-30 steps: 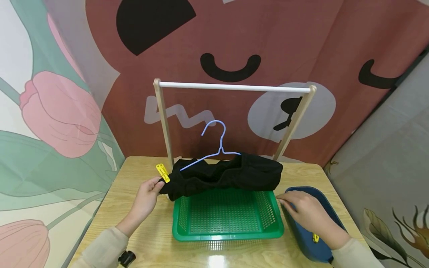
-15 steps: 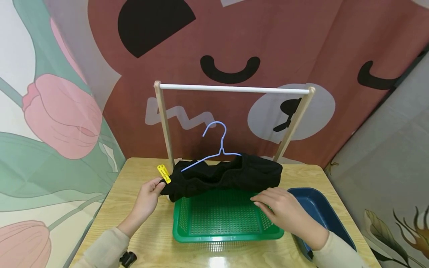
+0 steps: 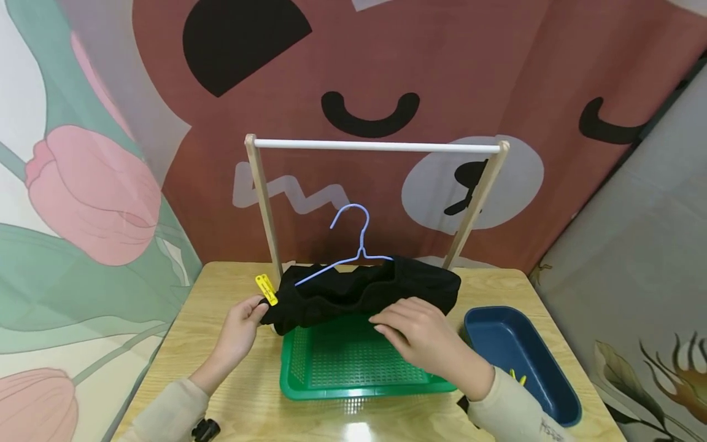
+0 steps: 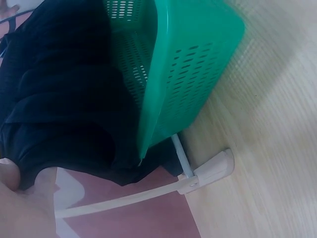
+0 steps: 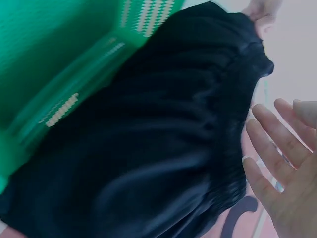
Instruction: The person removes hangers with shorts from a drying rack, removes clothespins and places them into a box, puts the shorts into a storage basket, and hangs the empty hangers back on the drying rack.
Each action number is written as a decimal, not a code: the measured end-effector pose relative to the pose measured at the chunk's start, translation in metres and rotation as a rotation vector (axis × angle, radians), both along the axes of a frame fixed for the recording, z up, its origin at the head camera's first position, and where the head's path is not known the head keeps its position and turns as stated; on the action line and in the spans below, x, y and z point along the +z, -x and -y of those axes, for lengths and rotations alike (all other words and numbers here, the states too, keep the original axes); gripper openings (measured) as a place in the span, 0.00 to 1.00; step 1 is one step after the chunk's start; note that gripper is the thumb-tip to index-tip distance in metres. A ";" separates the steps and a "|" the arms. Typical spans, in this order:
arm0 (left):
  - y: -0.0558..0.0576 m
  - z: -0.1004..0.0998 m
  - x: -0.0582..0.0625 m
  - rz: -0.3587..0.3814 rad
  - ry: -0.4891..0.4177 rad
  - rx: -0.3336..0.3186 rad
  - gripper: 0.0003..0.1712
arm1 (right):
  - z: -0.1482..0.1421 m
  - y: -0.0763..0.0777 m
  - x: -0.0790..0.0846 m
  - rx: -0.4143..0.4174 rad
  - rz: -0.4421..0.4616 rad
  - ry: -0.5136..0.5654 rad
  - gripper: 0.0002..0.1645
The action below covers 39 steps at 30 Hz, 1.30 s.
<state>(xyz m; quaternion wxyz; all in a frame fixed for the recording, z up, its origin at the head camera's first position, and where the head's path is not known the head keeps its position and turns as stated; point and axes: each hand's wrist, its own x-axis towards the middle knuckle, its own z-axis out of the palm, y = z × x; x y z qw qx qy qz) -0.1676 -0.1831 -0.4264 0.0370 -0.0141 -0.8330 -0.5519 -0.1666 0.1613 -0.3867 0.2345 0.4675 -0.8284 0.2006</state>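
A black garment (image 3: 331,302) with a gathered waistband hangs in front of the rack, partly over the green basket (image 3: 353,393). My left hand (image 3: 239,331) pinches its left end between thumb and fingers. Beside those fingertips, a yellow clothespin (image 3: 266,290) sticks up from the cloth. The light-blue hanger (image 3: 361,236) rises hook-up from the waistband, its lower part hidden inside. In the head view my right hand (image 3: 422,334) is above the basket, near the garment's front. The right wrist view shows its fingers (image 5: 267,148) relaxed and apart, holding nothing.
Behind the garment stands a wooden rack with a white crossbar (image 3: 375,146). A dark blue tray (image 3: 552,368) lies on the right, with yellow clothespins (image 3: 517,376) partly hidden by the sleeve. A patterned cloth backdrop closes off the table's far side.
My right hand has moved left from the blue tray across the basket to the garment's front. My left hand keeps its pinch on the garment, almost unmoved.
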 end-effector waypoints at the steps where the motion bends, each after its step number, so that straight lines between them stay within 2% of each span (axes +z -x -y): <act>1: 0.000 0.000 0.000 -0.001 0.004 0.001 0.14 | 0.006 0.000 0.002 0.009 0.000 0.004 0.09; 10: -0.002 -0.003 -0.002 -0.041 0.015 0.031 0.13 | 0.053 0.001 0.013 0.125 -0.047 0.047 0.08; 16: -0.003 -0.001 -0.003 -0.050 0.019 0.042 0.12 | 0.078 0.004 0.023 0.113 -0.022 0.023 0.08; 23: -0.003 -0.002 -0.005 -0.054 0.010 0.043 0.12 | 0.104 0.017 0.037 0.095 -0.090 -0.034 0.08; 29: -0.004 -0.003 -0.006 -0.060 0.013 0.056 0.11 | 0.129 0.027 0.048 0.106 -0.107 -0.048 0.08; 35: -0.006 -0.001 -0.005 -0.064 0.002 0.057 0.11 | 0.153 0.034 0.052 0.027 -0.077 -0.097 0.10; 39: -0.006 -0.002 -0.006 -0.060 -0.018 0.044 0.12 | 0.167 0.035 0.054 -0.044 -0.002 -0.172 0.13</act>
